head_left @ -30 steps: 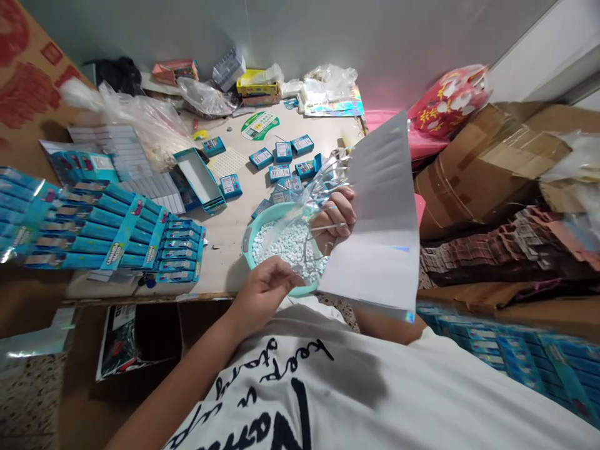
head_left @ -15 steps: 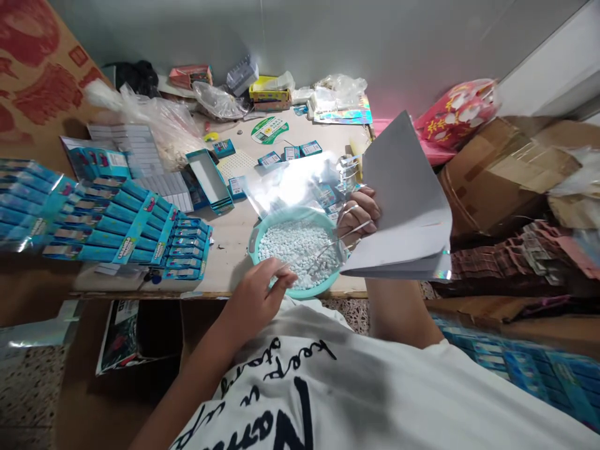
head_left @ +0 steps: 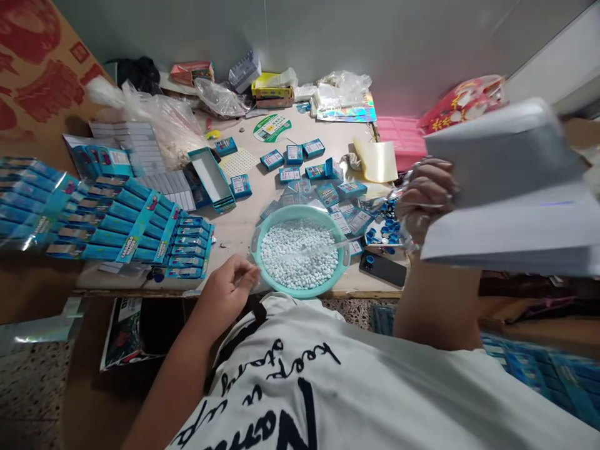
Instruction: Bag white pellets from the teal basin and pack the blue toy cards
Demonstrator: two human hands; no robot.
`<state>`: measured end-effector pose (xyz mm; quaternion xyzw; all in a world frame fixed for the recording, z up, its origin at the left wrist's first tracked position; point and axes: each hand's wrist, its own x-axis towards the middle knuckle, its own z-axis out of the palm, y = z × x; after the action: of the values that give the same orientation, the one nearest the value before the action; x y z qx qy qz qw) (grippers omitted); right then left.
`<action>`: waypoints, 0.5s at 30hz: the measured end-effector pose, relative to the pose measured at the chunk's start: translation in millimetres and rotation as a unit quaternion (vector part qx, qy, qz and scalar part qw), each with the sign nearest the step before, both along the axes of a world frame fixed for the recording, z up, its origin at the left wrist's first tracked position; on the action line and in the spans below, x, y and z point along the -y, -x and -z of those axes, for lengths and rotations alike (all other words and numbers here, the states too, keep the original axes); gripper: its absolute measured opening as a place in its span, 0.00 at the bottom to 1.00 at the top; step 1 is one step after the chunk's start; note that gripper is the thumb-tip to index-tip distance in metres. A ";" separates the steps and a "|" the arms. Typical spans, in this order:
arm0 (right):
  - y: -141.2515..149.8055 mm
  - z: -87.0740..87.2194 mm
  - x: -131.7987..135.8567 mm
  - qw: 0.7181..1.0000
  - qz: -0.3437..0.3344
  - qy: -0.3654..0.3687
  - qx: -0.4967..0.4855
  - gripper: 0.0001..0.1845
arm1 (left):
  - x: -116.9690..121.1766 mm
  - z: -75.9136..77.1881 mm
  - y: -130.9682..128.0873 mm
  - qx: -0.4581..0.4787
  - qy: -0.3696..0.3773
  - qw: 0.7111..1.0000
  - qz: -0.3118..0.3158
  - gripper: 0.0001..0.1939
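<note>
My right hand [head_left: 425, 197] is raised at the right, fingers closed on a stack of white sheets [head_left: 510, 187] that is blurred by motion. A clear plastic film [head_left: 300, 253] stretches from that hand across a teal bowl [head_left: 257, 228] of small white pellets. My left hand [head_left: 228, 290] is at the table's front edge, left of the bowl, fingers pinched on the film's near corner. Small teal boxes [head_left: 294, 154] lie scattered behind the bowl.
Rows of blue packaged boxes [head_left: 117, 225] fill the left of the table. A black phone [head_left: 383, 269] and blue caps [head_left: 382, 228] lie right of the bowl. An open teal box [head_left: 210, 178], plastic bags [head_left: 159, 125] and clutter sit toward the wall. Cardboard boxes stand below the table edge.
My right hand has swung right and up with the sheet stack, uncovering the phone and caps. My left hand has drawn the film left off the bowl's rim.
</note>
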<state>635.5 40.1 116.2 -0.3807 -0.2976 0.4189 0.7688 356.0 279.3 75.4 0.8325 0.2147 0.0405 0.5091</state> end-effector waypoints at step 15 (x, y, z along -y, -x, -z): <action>-20.6 -8.3 101.0 0.926 -0.317 -0.205 -0.003 0.26 | -85.4 -5.9 38.3 -0.044 -0.236 0.970 -0.031 0.15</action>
<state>656.1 -61.0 124.5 -0.0996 -0.4797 0.5717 0.6581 317.7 364.8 81.3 0.9230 0.2469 0.0691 0.2869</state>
